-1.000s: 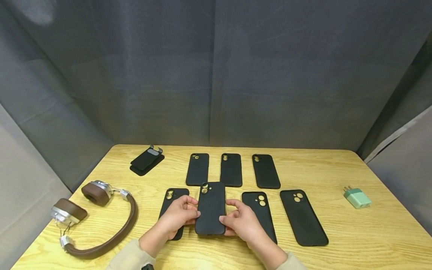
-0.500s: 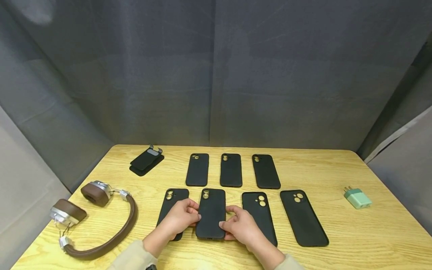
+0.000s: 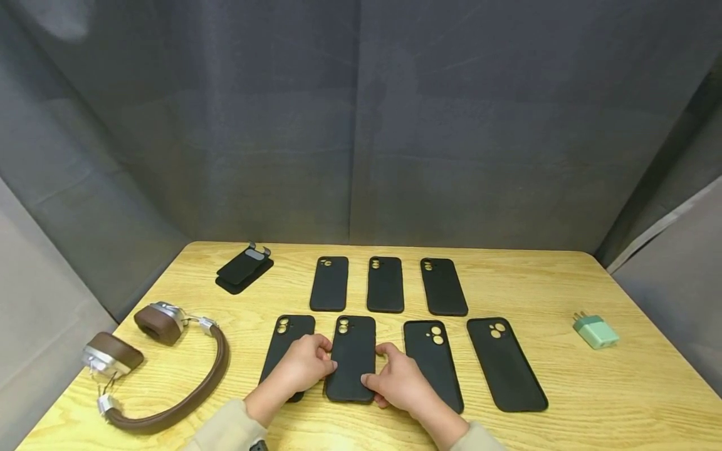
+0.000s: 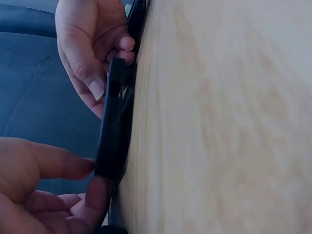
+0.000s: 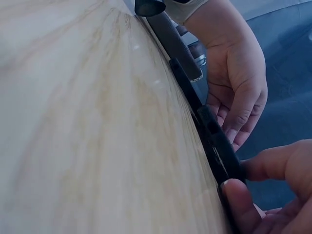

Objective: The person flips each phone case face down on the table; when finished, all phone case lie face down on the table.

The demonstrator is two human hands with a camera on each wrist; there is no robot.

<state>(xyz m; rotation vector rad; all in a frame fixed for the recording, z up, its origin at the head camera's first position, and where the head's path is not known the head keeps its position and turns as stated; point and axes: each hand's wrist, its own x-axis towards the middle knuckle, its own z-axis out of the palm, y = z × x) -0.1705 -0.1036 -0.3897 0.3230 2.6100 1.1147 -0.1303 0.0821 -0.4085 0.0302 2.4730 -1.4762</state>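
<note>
A black phone case (image 3: 352,354) with camera holes at its top left lies in the front row, between both hands. My left hand (image 3: 304,363) pinches its left edge between thumb and fingers. On the opposite side my right hand (image 3: 397,379) pinches the lower right edge, its thumb over the case's face. Seen from the side in the left wrist view, the held case (image 4: 111,122) is close over the wooden table (image 4: 219,122). Under my left forearm, a second black case (image 3: 282,341) is partly hidden.
Right of my hands lie two cases, a nearer one (image 3: 434,357) and a farther one (image 3: 507,366), inner sides up. Three more cases (image 3: 385,285) form a back row. Brown headphones (image 3: 217,369) and a black phone stand (image 3: 244,269) are left; a green plug adapter (image 3: 596,331) is right.
The held case has come down from a raised, tilted pose to lie flat in line with the front row. Both hands lowered with it and still hold its sides.
</note>
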